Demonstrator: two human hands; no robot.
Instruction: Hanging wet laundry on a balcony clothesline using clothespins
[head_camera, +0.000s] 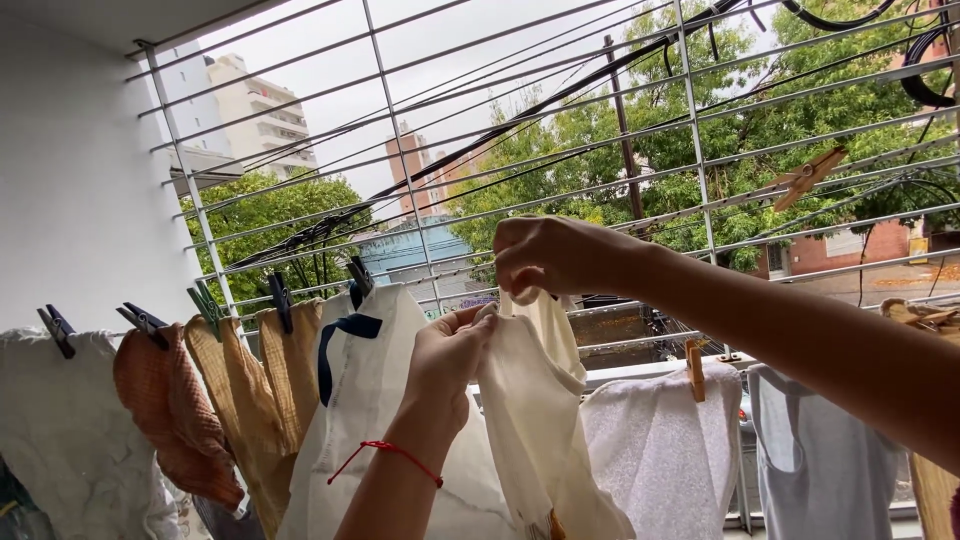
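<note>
A: Hanging washing: cream cloth (535, 420) at frame centre, pinched by left hand (450, 355) and right hand (545, 255).
B: Progress?
A: Several pegged garments hang left; this cloth looks unpegged.

Both arms raised, left hand (452, 345) and right hand (545, 255) pinched closed.

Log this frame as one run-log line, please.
left hand: grips cream cloth edge | right hand: pinches its top | peg: on white towel
</note>
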